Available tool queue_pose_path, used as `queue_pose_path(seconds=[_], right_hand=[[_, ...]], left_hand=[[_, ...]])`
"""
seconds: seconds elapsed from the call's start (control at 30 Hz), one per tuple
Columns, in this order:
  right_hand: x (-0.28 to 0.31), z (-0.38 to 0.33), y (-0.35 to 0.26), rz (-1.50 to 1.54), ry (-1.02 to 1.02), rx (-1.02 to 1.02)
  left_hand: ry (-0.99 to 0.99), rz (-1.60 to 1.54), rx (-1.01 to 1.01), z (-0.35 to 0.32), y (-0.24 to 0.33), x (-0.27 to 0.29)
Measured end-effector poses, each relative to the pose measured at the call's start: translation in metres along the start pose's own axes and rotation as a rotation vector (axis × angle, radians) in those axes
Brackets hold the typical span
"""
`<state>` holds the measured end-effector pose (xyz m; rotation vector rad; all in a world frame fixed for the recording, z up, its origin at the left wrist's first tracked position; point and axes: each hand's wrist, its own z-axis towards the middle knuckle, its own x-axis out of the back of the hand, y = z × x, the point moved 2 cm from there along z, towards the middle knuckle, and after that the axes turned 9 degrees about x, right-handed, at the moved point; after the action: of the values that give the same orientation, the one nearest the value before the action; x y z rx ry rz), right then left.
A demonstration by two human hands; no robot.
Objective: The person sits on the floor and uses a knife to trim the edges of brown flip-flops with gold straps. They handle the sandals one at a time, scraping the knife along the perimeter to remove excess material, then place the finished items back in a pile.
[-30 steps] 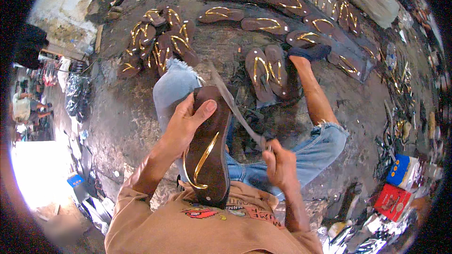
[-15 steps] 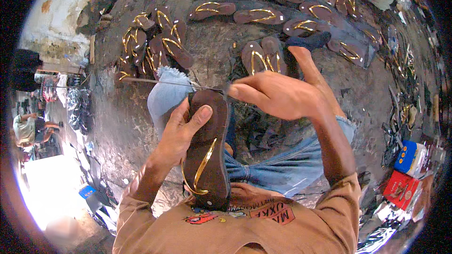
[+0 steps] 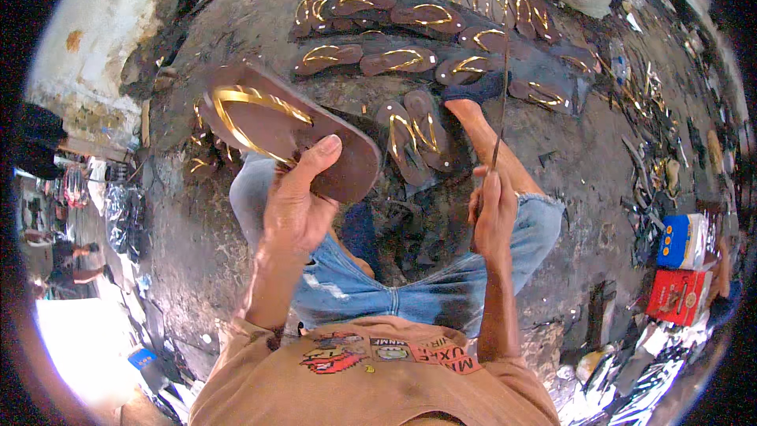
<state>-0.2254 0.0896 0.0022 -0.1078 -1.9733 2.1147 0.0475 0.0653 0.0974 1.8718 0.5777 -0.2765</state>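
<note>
My left hand (image 3: 303, 205) grips a dark brown flip-flop (image 3: 347, 154) by its heel end, thumb on the footbed and fingers beneath. The flip-flop has a gold thong strap and is tilted, its toe end toward the far left. My right hand (image 3: 494, 217) is closed around a long, thin, dark knife (image 3: 501, 110) above my right thigh. Its narrow blade points away from me, apart from the flip-flop. Beyond my hands, a pair of similar flip-flops (image 3: 404, 146) lies on the ground between them.
Rows of gold-strapped flip-flops (image 3: 398, 61) lie farther out; more are partly hidden behind the held one. Dark strips and scraps (image 3: 650, 158) litter the right side, near a blue box (image 3: 680, 241) and a red box (image 3: 675, 297). Another person (image 3: 75, 260) is at the far left.
My left hand has raised the flip-flop away from my chest and turned its toe outward. The knife has left the heel edge and swung from crosswise to pointing away; my right hand moved nearer me.
</note>
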Motion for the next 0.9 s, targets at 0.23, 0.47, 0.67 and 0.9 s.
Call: queue_pose_path(seconds=[0.23,0.47,0.67,0.9], right_hand=[[-0.003,-0.123,-0.027,-0.253,-0.312,0.073],[0.009,-0.149,-0.019,-0.427,-0.337,-0.035],[0.017,-0.085,-0.041,-0.492,-0.550,0.057],[0.001,-0.049,-0.061,-0.456,-0.814,-0.008]], left_hand=[[-0.065,-0.463,0.236,-0.011,-0.035,-0.029],[-0.065,-0.423,0.226,-0.022,-0.043,-0.026],[-0.045,-0.219,0.254,-0.036,-0.059,0.002],[-0.009,-0.074,0.312,-0.058,-0.067,0.019]])
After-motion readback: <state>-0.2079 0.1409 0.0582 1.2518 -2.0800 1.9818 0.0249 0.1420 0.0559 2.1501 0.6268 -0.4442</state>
